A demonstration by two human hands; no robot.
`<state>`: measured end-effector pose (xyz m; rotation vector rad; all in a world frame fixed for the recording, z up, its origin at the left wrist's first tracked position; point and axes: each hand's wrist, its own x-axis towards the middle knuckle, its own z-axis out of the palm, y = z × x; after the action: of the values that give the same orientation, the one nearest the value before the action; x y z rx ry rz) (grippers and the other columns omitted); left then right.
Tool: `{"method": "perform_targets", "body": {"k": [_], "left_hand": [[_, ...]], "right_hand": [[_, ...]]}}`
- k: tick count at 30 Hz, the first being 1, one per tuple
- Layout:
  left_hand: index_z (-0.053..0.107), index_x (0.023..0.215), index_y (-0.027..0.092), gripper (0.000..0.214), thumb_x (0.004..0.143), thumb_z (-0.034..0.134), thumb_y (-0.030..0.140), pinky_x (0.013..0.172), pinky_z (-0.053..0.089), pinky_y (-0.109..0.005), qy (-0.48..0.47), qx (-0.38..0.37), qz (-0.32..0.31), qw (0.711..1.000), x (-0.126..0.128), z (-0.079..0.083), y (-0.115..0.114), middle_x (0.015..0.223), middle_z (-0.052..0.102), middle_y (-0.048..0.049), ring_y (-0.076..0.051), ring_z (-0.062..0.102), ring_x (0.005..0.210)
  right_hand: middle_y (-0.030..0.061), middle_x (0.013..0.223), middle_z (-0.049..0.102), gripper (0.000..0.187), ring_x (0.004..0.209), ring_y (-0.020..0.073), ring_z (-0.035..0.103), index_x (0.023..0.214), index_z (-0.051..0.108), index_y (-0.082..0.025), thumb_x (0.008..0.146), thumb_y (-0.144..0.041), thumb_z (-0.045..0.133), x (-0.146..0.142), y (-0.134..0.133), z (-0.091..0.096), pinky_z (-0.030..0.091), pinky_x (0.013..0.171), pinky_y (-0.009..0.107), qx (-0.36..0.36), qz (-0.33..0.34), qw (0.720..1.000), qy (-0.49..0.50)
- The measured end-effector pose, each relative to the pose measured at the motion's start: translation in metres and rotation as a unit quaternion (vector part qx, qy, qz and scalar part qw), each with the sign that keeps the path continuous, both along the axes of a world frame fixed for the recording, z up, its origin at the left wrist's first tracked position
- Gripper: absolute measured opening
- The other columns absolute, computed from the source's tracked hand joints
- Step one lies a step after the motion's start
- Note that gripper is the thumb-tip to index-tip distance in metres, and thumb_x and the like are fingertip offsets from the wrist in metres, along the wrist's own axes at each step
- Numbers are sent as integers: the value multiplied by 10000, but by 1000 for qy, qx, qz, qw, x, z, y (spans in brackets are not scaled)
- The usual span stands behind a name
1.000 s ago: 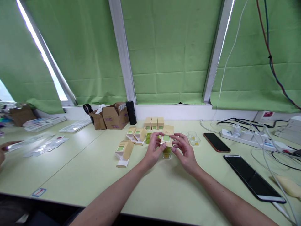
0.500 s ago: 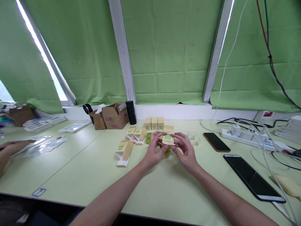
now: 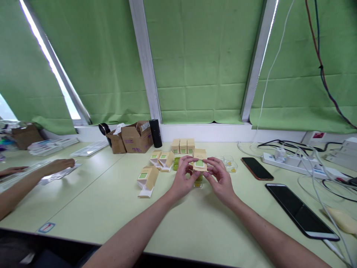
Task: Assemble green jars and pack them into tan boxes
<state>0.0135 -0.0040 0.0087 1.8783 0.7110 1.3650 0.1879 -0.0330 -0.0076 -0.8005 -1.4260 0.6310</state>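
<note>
Between my two hands is a small tan cardboard box (image 3: 200, 154) with a green window and its flap raised. My left hand (image 3: 182, 175) grips the box's left side with thumb and fingers. On its right side, the fingers of my right hand (image 3: 220, 176) are closed on it too. Just below the box sits a small clear container with green contents (image 3: 198, 182), partly hidden by my hands. Left of my hands stand open tan boxes (image 3: 147, 178) with white flaps out. Green containers (image 3: 176, 163) show behind my left hand.
Three closed tan boxes (image 3: 183, 146) stand at the back. Clear round-celled packaging (image 3: 228, 163), two phones (image 3: 301, 210) and a power strip (image 3: 301, 165) with cables lie right. A brown carton (image 3: 137, 137) and black cylinder (image 3: 155, 133) stand back left. A co-worker's hand (image 3: 60, 165) is far left.
My hands and the box have hardly moved. At far left, the co-worker's arm has reached to the right over the clear plastic bags, and a pale tray has come into view under it.
</note>
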Motion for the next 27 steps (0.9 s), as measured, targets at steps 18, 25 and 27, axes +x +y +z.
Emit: {"method": "perform_targets", "body": {"k": [18,25,27], "left_hand": [[618,1211,249,318,952,660,428,862,560,-345,-7,3,6,1000,1,-3,1,1323,432,-94,-142,619,905],[620,1199,241,293,965,641,416,825,554,-319,-1,17,21,1000,2,-5,2,1305,441,-91,-131,604,891],[618,1208,245,289,969,635,406,838,563,-329,0,20,23,1000,2,-5,3,1303,437,-91,-143,615,921]], "right_hand": [[93,1368,483,342,895,176,696,1222,698,-313,928,-487,683,-1,2,-2,613,896,414,-8,-8,1000,2],[91,1356,479,312,887,172,693,1210,705,-319,944,-477,666,-2,2,-2,612,894,423,-9,-10,1000,5],[88,1359,477,315,898,174,697,1219,700,-322,945,-473,666,-1,3,-3,609,903,423,-11,-5,1000,7]]}}
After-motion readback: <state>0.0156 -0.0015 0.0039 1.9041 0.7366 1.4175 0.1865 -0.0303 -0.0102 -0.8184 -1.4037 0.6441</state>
